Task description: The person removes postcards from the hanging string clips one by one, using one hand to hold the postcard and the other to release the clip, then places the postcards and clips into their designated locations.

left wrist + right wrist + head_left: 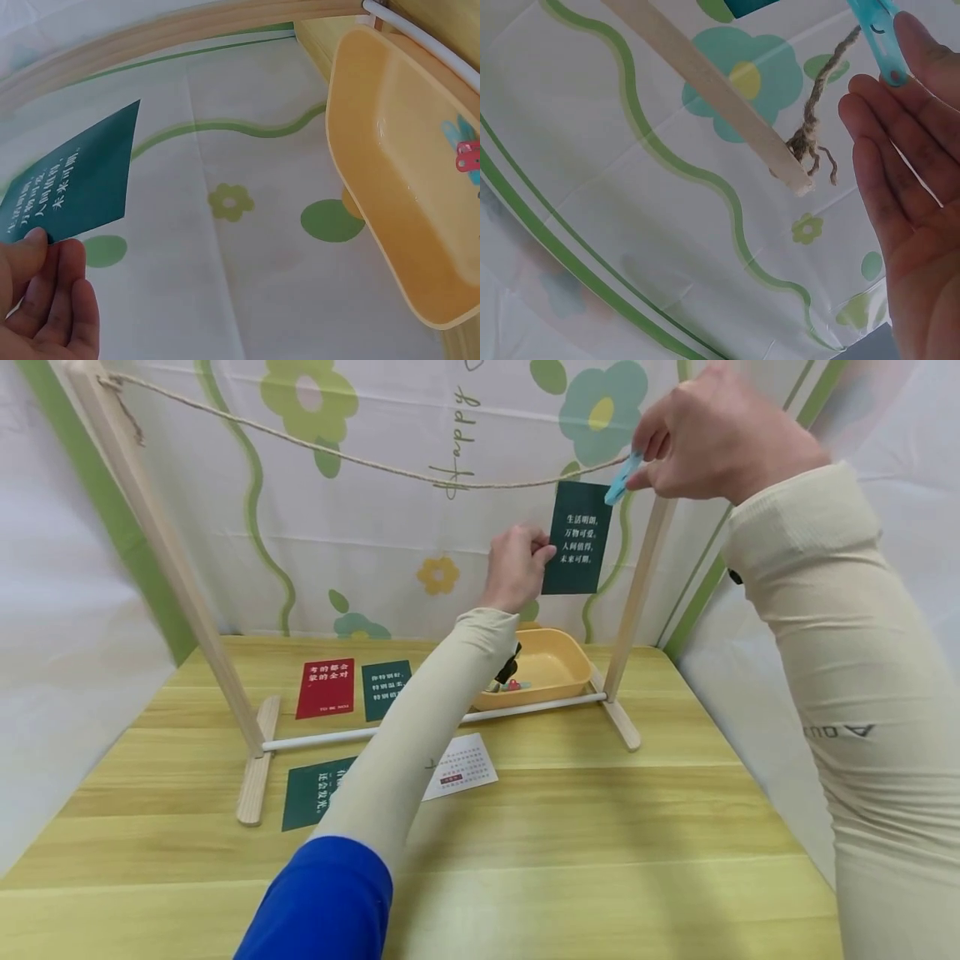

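Note:
My left hand [517, 567] pinches the left edge of a dark green card [576, 539] with white printed characters. The card hangs upright just under a twine line [360, 463]. In the left wrist view the thumb and fingers [64, 281] grip one edge of it. Higher up, my right hand [712, 439] pinches a light blue clothespin [622, 479] between thumb and fingers. The clothespin is at the twine and the card's upper right corner; whether its jaws clasp both I cannot tell. The right wrist view shows the clothespin [881, 37] beside the knotted twine end.
A wooden frame [161, 552] with a white crossbar [322, 740] stands on the table [585, 860]. Behind the bar sits a yellow basin [558, 660] with small clothespins. Red [326, 688], green [386, 685] and white [468, 764] cards lie on the wood, partly behind my left arm.

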Demonstrator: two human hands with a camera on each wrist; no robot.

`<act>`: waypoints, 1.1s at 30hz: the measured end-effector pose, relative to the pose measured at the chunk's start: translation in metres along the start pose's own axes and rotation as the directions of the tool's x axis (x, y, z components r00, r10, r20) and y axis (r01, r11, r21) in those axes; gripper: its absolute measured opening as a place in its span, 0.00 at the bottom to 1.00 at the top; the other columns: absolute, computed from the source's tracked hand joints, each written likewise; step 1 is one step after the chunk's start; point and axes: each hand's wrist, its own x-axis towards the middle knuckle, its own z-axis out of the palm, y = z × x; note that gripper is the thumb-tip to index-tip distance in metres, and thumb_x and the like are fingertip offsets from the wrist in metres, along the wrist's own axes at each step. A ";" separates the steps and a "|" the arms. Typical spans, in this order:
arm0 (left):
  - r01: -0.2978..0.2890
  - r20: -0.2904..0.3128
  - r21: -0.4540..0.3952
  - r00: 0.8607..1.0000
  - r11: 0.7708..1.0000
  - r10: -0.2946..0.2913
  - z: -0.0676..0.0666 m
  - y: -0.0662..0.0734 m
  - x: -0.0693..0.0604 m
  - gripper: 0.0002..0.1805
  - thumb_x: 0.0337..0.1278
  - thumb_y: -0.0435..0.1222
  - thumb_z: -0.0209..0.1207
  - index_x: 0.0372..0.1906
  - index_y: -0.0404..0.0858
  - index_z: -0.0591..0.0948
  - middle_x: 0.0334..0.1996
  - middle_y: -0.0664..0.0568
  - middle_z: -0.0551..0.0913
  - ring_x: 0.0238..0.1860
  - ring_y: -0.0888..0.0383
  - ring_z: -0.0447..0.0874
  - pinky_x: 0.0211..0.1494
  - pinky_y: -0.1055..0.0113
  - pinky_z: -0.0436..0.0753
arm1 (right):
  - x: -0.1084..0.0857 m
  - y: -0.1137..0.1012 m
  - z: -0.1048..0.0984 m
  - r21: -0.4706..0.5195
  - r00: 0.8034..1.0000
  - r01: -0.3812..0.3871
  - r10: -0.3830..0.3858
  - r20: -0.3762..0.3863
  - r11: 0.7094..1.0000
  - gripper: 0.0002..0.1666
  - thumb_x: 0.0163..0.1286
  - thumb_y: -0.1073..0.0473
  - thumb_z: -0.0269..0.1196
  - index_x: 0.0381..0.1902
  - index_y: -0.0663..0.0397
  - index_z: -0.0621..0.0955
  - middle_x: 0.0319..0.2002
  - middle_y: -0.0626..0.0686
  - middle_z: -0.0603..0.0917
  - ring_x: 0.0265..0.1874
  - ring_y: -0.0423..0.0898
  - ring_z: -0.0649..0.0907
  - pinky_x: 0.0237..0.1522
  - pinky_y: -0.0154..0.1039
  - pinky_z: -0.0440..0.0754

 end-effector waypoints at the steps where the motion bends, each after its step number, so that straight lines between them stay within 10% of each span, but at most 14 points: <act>1: 0.006 -0.004 -0.008 1.000 1.000 -0.006 -0.001 -0.001 0.000 0.11 0.75 0.37 0.62 0.51 0.34 0.89 0.48 0.46 0.92 0.48 0.54 0.89 0.55 0.66 0.84 | 0.000 0.000 0.001 -0.002 1.000 0.003 -0.003 0.004 1.000 0.19 0.71 0.57 0.71 0.50 0.68 0.86 0.47 0.67 0.88 0.46 0.61 0.82 0.44 0.44 0.76; 33: 0.063 -0.026 -0.049 0.998 0.997 -0.064 -0.023 -0.037 -0.005 0.12 0.77 0.36 0.60 0.51 0.32 0.88 0.49 0.42 0.91 0.50 0.51 0.89 0.57 0.62 0.87 | -0.004 0.000 0.066 0.051 0.975 0.072 -0.081 0.206 0.996 0.20 0.67 0.54 0.76 0.48 0.66 0.88 0.45 0.66 0.91 0.43 0.58 0.88 0.52 0.58 0.88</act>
